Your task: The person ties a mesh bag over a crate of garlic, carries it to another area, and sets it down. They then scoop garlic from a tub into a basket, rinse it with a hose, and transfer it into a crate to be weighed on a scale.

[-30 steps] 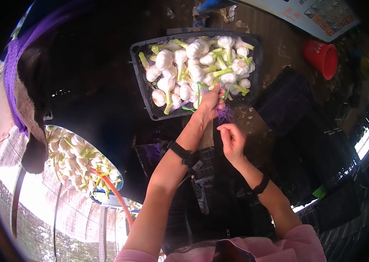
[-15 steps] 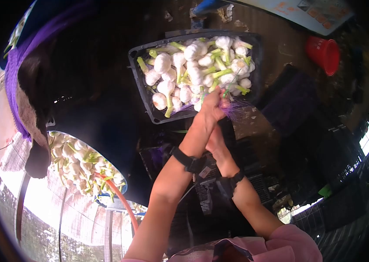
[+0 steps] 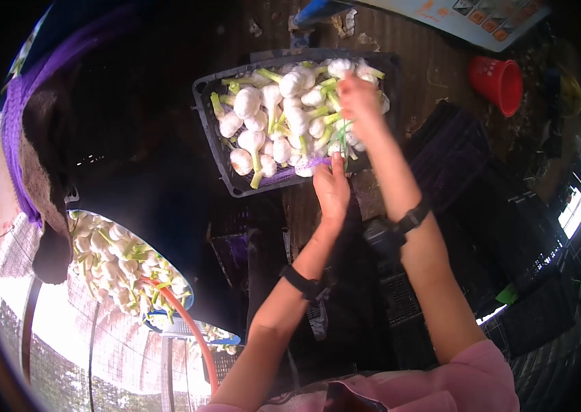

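A black crate (image 3: 212,147) holds many white garlic bulbs (image 3: 246,102) with short green stems, in a purple net (image 3: 278,177). At the crate's near edge, my left hand (image 3: 332,191) is closed on the gathered purple net, thumb pointing up. Higher up, over the right part of the garlic, my right hand (image 3: 360,101) is closed and smeared by motion. A thin green tie (image 3: 343,137) stretches between my two hands; its upper end runs toward my right fingers, where the exact grip is blurred.
A red cup (image 3: 496,84) stands right of the crate, below a printed white board (image 3: 452,19). At lower left, a blue-rimmed tub (image 3: 190,294) holds more garlic beside an orange hose (image 3: 197,334). Purple netting (image 3: 15,130) hangs at far left.
My right hand has moved up and right, away from my left hand, and the green tie is now drawn out between them. My left hand stays near the crate's near edge.
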Action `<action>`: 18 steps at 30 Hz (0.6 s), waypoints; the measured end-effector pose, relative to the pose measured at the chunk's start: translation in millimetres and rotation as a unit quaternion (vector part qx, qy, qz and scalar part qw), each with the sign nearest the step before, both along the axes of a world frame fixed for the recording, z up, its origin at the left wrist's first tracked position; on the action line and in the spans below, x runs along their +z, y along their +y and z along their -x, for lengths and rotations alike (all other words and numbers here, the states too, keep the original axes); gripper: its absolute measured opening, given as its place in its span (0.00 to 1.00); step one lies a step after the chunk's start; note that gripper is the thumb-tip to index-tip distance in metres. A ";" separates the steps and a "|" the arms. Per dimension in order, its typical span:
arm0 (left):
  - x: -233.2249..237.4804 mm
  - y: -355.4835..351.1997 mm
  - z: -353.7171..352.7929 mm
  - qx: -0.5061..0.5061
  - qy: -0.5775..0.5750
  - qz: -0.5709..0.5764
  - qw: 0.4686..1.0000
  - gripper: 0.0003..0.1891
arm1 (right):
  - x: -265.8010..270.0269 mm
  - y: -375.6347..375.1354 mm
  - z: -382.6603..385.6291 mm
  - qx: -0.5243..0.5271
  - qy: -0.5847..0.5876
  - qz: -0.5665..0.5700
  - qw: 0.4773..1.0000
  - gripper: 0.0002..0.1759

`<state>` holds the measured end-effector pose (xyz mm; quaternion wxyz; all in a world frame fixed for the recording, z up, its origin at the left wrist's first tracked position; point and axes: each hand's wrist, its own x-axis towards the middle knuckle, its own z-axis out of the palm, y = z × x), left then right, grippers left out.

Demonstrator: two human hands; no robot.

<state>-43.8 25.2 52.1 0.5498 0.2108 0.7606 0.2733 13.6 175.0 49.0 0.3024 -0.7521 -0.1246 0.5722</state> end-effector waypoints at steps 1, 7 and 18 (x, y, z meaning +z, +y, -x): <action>-9.4 -11.7 -4.8 -0.007 0.031 -0.083 0.996 0.23 | -26.0 -17.0 24.1 0.153 -0.023 -0.200 0.967 0.10; -13.8 -0.9 0.2 -0.071 0.083 -0.009 0.994 0.27 | 70.1 -122.1 118.9 0.770 -0.086 -0.112 0.622 0.13; 9.7 34.2 -4.8 0.417 -0.353 0.191 0.816 0.20 | 19.8 -190.0 1.9 -0.163 0.150 -0.014 0.975 0.11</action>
